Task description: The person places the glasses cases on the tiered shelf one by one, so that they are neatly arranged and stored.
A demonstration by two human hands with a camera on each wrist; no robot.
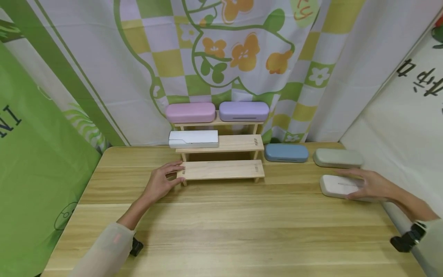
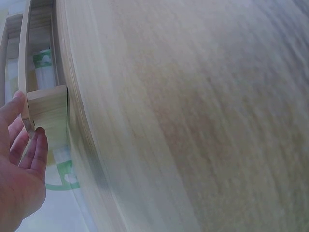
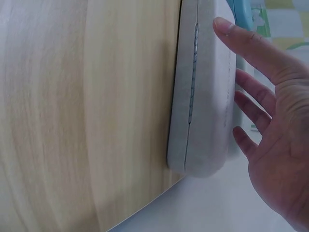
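A three-step wooden display stand [image 1: 221, 169] stands near the table's back edge. My left hand [image 1: 162, 181] pinches the left end of its lowest step, thumb at the front corner and fingers behind; the left wrist view shows the board's end between them. My right hand [image 1: 375, 186] spans an off-white glasses case [image 1: 333, 185] lying on the table at the right. In the right wrist view its thumb [image 3: 226, 25] overlaps the case's top, and the loosely spread fingers lie along the far side.
Pink [image 1: 190, 112] and lilac [image 1: 243, 111] glasses cases sit on the top step. A white case [image 1: 194, 139] lies on the left of the middle step. Blue [image 1: 286, 152] and grey-green [image 1: 338, 157] cases lie on the table right of the stand. Patterned curtains hang behind.
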